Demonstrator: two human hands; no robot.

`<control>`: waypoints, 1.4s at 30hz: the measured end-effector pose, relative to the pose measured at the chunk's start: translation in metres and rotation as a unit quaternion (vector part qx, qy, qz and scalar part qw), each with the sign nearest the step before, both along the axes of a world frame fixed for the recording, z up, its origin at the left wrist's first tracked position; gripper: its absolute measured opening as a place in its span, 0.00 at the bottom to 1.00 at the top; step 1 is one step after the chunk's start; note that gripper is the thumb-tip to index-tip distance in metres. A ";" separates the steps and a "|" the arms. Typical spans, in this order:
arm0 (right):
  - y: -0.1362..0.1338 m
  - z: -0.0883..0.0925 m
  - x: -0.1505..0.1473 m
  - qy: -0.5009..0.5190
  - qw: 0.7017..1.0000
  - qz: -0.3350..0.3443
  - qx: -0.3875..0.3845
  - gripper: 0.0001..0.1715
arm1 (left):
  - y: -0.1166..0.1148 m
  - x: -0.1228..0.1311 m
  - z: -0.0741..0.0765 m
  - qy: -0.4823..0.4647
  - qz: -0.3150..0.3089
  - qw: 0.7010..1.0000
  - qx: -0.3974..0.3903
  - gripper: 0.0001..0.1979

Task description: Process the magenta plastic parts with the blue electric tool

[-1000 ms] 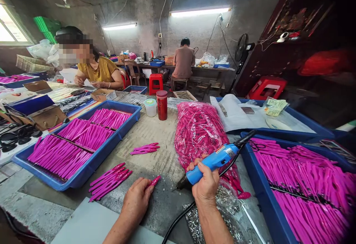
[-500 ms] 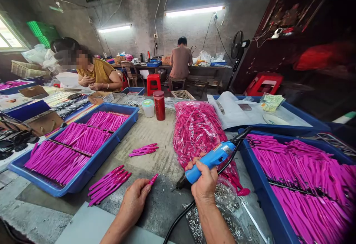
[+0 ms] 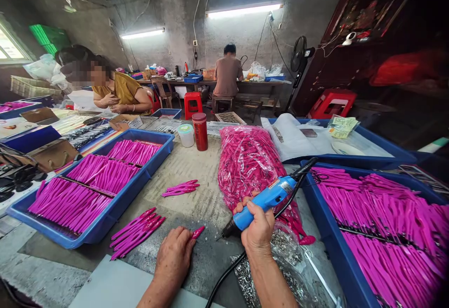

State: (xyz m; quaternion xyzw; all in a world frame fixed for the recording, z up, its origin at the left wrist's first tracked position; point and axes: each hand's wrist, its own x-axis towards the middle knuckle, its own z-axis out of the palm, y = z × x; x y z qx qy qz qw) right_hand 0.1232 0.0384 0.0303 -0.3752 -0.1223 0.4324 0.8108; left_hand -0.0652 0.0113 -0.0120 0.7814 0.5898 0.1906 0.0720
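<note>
My left hand lies low on the table with its fingers closed round a pink plastic piece, whose tip pokes out to the right. My right hand is wrapped round a blue corded electric screwdriver, its dark tip pointing down-left toward the pink piece, a short gap apart. Its black cord runs down past my wrist. A row of finished pink pieces lies left of my left hand. A clear bag of small metal screws sits under my right forearm.
A blue tray of pink pieces stands left, another blue tray at right. A big bag of pink parts lies in the middle, a red canister and small tub behind. One person sits at left, another at the far bench.
My left hand has shifted slightly right and down with the pink piece. The screwdriver has stayed nearly in place. The view has tilted a little.
</note>
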 end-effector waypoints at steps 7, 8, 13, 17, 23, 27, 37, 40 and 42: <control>0.000 0.001 0.000 -0.004 1.000 0.001 -0.011 0.26 | 0.005 0.006 0.015 0.017 0.031 0.994 -0.105 0.07; 0.000 0.000 0.000 -0.004 1.000 0.002 -0.010 0.26 | 0.005 0.007 0.017 0.024 0.031 0.994 -0.106 0.08; 0.001 -0.001 0.000 0.004 1.000 0.002 -0.011 0.27 | 0.002 0.006 0.014 0.034 0.006 0.997 -0.070 0.11; 0.001 0.000 0.000 0.001 1.000 0.001 -0.002 0.26 | 0.005 0.001 0.010 -0.043 0.004 0.997 -0.063 0.11; 0.001 0.003 -0.001 0.012 1.000 -0.012 -0.005 0.26 | 0.012 -0.004 0.027 -0.150 0.013 0.973 -0.177 0.15; 0.002 0.002 -0.002 0.018 1.000 -0.011 0.001 0.25 | 0.015 -0.005 0.036 -0.185 0.023 0.957 -0.223 0.17; 0.004 0.003 -0.001 0.007 1.000 -0.012 0.002 0.24 | 0.017 -0.009 0.034 -0.207 0.012 0.941 -0.268 0.22; 0.004 0.004 -0.001 0.014 1.000 -0.014 -0.002 0.24 | 0.016 -0.008 0.035 -0.187 0.014 0.949 -0.252 0.22; 0.004 0.003 -0.001 0.019 1.000 -0.012 -0.002 0.25 | 0.014 -0.007 0.033 -0.165 0.012 0.963 -0.214 0.20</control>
